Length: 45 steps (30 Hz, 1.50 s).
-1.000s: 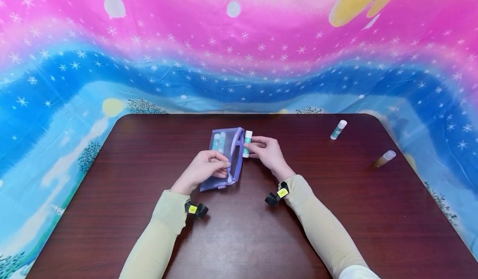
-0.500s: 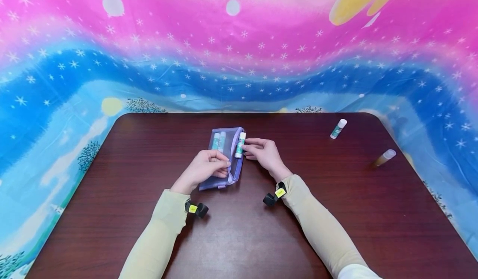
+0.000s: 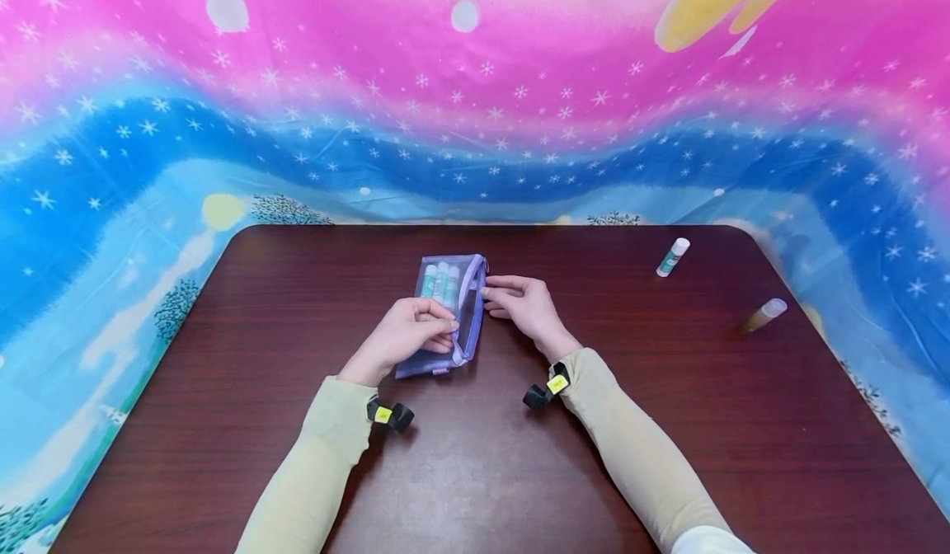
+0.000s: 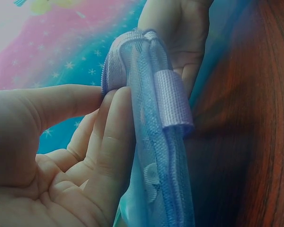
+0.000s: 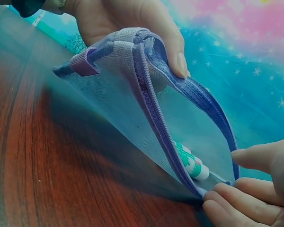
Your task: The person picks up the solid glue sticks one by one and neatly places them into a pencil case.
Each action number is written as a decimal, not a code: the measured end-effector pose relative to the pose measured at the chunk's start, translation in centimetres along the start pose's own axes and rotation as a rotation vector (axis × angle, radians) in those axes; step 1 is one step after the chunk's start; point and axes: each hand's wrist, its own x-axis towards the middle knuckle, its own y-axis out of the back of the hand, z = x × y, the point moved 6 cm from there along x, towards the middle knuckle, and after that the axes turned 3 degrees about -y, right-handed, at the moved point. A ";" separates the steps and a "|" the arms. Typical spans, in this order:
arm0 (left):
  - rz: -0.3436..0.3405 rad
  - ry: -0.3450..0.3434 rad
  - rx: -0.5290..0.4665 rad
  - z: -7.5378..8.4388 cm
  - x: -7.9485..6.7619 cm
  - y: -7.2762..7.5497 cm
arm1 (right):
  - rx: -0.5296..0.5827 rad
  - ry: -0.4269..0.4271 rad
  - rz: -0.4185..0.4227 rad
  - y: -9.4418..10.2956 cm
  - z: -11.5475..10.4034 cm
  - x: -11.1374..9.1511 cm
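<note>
A purple mesh zipper pouch [image 3: 419, 364] lies on the table with its mouth turned right. Three glue sticks [image 3: 441, 282] with white caps and green labels show through its mesh, side by side. My left hand [image 3: 399, 335] pinches the near side of the zipper edge [image 4: 116, 71] between thumb and fingers, holding the mouth apart. At the far end of the mouth, my right hand [image 3: 529, 307] has its thumb and fingers spread at the rim, with nothing between them. In the right wrist view one glue stick [image 5: 190, 161] lies just inside the opening.
Another glue stick [image 3: 672, 257] stands at the back right of the dark wooden table [image 3: 594, 471]. Nearer the right edge stands a tube with a pale cap and brownish body [image 3: 766, 315]. A patterned cloth [image 3: 475, 125] hangs behind the table.
The glue stick that my right hand held at the mouth has gone into the pouch beside the other two. My right hand has moved slightly left and let go. My left hand keeps its place.
</note>
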 end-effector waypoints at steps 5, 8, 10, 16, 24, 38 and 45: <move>0.003 0.002 0.000 0.0 0.0 0.0 | 0.000 0.003 0.017 0.1 -0.2 -0.1; 0.002 0.003 0.000 0.0 0.0 0.0 | -0.004 0.010 0.025 0.1 -0.4 -0.1; 0.002 0.003 -0.001 0.0 0.0 0.0 | -0.007 0.015 0.031 0.1 -0.5 -0.2; 0.001 0.005 -0.005 0.1 -0.1 0.0 | -0.021 0.016 0.051 0.4 -0.8 -0.2; 0.005 0.006 -0.012 0.0 0.0 0.0 | -0.005 0.050 0.058 0.8 -1.7 -0.4; -0.004 -0.006 -0.004 -0.1 0.0 0.0 | -0.001 0.105 0.107 2.1 -3.0 -0.6; -0.004 -0.009 -0.001 -0.1 0.0 0.0 | 0.013 0.135 0.116 2.6 -3.9 -0.8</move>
